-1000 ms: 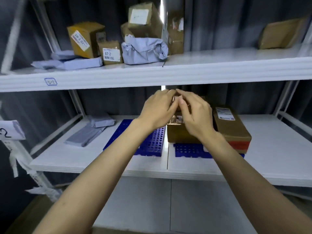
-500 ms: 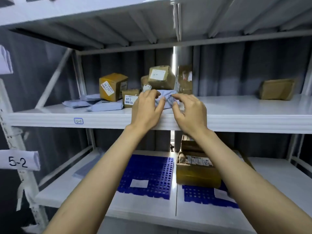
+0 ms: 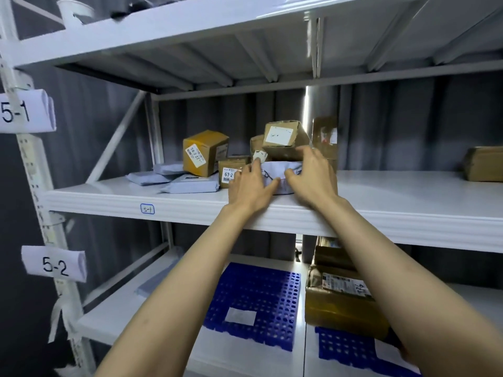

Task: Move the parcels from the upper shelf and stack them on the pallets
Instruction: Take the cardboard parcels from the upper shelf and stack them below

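Right, starting at nine o'clock in your view, the upright carries paper tags reading 5-1 [image 3: 25, 111] and 5-2 [image 3: 54, 265], so you are working the bay those tags mark. On the upper shelf [image 3: 408, 202], flat grey mailers [image 3: 168, 178] lie at nine o'clock from your hands, with a yellow-brown carton [image 3: 204, 152] standing behind them and a small carton marked 67-2 [image 3: 231, 170] just beside your left hand [image 3: 249, 186]. That hand lies against the left end of the grey poly-wrapped parcel [image 3: 277, 175], fingers nearly straight and thumb stretched along its front, steadying rather than clamping. The parcel sits near the shelf's front edge, the easiest one to reach, and a labelled carton [image 3: 284, 140] leans on top of it at twelve o'clock. Your right hand [image 3: 310, 178] brackets the parcel's other end, thumb hooked at the front and fingers arched over the top, pinching the soft wrap. Taking both ends makes sense, because the bag is limp and the carton above will likely tip as you draw it out. At six o'clock, the lower shelf holds two blue perforated pallets: the left pallet [image 3: 253, 303] bears only a white patch, while the right pallet [image 3: 345, 349] already carries stacked cartons [image 3: 343, 303]. One more carton [image 3: 484, 164] waits at three o'clock, well apart.
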A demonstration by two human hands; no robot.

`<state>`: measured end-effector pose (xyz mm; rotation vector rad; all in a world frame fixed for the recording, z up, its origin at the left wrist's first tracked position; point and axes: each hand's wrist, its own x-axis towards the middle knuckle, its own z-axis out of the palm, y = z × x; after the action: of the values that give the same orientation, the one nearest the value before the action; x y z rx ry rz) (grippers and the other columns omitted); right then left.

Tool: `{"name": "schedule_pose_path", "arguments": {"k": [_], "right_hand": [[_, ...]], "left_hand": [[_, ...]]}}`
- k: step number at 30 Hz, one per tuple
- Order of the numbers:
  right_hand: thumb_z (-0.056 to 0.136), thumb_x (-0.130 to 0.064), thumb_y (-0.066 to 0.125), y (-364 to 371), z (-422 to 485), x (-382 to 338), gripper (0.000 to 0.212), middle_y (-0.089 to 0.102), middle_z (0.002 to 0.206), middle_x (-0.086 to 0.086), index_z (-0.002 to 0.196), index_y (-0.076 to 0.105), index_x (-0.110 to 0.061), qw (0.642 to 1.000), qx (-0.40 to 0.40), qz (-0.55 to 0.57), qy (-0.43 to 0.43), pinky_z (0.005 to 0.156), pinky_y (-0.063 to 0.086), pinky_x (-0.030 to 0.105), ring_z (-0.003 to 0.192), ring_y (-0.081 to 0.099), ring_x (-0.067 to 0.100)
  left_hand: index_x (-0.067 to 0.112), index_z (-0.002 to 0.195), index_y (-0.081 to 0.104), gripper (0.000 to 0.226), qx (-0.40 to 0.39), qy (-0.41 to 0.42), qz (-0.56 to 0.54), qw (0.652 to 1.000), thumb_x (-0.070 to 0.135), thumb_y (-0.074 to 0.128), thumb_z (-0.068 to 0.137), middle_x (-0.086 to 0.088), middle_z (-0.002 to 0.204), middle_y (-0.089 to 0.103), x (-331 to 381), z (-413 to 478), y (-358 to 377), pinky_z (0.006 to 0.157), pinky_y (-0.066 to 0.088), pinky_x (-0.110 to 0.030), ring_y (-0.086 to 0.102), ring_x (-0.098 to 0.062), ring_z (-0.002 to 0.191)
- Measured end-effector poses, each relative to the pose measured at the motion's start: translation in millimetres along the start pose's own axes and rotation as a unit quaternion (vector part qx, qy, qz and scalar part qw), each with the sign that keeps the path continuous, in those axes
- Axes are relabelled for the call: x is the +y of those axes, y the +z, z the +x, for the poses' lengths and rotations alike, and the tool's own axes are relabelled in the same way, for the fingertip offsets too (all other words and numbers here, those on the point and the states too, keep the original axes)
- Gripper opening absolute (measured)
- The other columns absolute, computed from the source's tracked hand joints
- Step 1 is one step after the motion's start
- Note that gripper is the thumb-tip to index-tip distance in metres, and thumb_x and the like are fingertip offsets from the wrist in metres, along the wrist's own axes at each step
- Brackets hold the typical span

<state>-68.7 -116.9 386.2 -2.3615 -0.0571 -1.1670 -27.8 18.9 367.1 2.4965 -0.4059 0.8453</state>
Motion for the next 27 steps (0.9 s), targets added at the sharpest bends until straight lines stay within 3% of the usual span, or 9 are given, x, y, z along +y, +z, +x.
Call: {"name": "schedule_pose_path", "arguments": {"k": [3, 6, 12, 16, 21, 27], "right_hand": [[0.085, -0.026, 0.060, 3.1, 8.6, 9.4, 0.051, 0.054, 0.131, 0.013, 0.132, 0.046, -0.011, 0.999, -0.030, -0.012, 0.043, 0.085, 0.044, 0.036, 0.117, 0.052, 0.034], [0.083, -0.029, 0.062, 4.9, 11.4, 14.2, 0.046, 0.061, 0.122, 0.012, 0.125, 0.052, -0.014, 0.996, -0.070, -0.004, 0.062, 0.080, 0.046, 0.035, 0.110, 0.056, 0.034], [0.079, -0.032, 0.059, 3.7, 10.1, 16.0, 0.035, 0.065, 0.113, 0.010, 0.112, 0.060, -0.018, 0.996, -0.089, 0.009, 0.025, 0.080, 0.052, 0.040, 0.102, 0.059, 0.034], [0.077, -0.032, 0.059, 1.4, 8.4, 19.8, 0.034, 0.066, 0.111, 0.008, 0.110, 0.062, -0.022, 0.994, -0.098, 0.038, 0.025, 0.078, 0.051, 0.038, 0.102, 0.058, 0.033], [0.081, -0.031, 0.056, 1.3, 9.4, 24.9, 0.030, 0.065, 0.110, 0.007, 0.109, 0.061, -0.021, 0.993, -0.074, 0.056, 0.067, 0.073, 0.046, 0.033, 0.103, 0.058, 0.031], [0.081, -0.028, 0.059, 2.8, 14.3, 26.1, 0.037, 0.059, 0.117, 0.012, 0.113, 0.054, -0.011, 0.989, -0.073, 0.057, 0.118, 0.076, 0.045, 0.034, 0.105, 0.056, 0.034]], "left_hand": [[0.015, 0.146, 0.030, 0.071, -0.007, -0.022, 0.014, 1.000, 0.057, 0.046, 0.091, -0.017, 0.145, 0.043, -4.0, 7.0, -1.9, 0.103, 0.036, -0.045, 0.041, -0.038, 0.130], [0.012, 0.145, 0.029, 0.073, 0.033, -0.026, -0.007, 0.999, 0.056, 0.049, 0.091, -0.017, 0.146, 0.039, 3.2, 12.3, -5.8, 0.104, 0.033, -0.044, 0.035, -0.036, 0.132], [0.007, 0.151, 0.008, 0.104, 0.080, -0.034, -0.110, 0.990, 0.062, 0.060, 0.081, -0.017, 0.151, 0.029, 38.7, 43.3, -16.2, 0.107, 0.030, -0.045, 0.028, -0.036, 0.137], [0.006, 0.150, 0.006, 0.118, 0.069, -0.079, -0.170, 0.980, 0.065, 0.069, 0.070, -0.018, 0.149, 0.031, 60.4, 64.2, -14.7, 0.108, 0.032, -0.046, 0.031, -0.038, 0.135], [0.004, 0.130, 0.032, 0.085, 0.063, -0.109, -0.202, 0.971, 0.046, 0.077, 0.070, -0.018, 0.133, 0.049, 59.3, 76.3, -1.1, 0.090, 0.044, -0.039, 0.050, -0.036, 0.120], [0.005, 0.130, 0.039, 0.073, 0.133, -0.085, -0.269, 0.950, 0.042, 0.072, 0.076, -0.014, 0.129, 0.052, 57.7, 67.3, -3.7, 0.089, 0.042, -0.033, 0.051, -0.031, 0.116]]}}
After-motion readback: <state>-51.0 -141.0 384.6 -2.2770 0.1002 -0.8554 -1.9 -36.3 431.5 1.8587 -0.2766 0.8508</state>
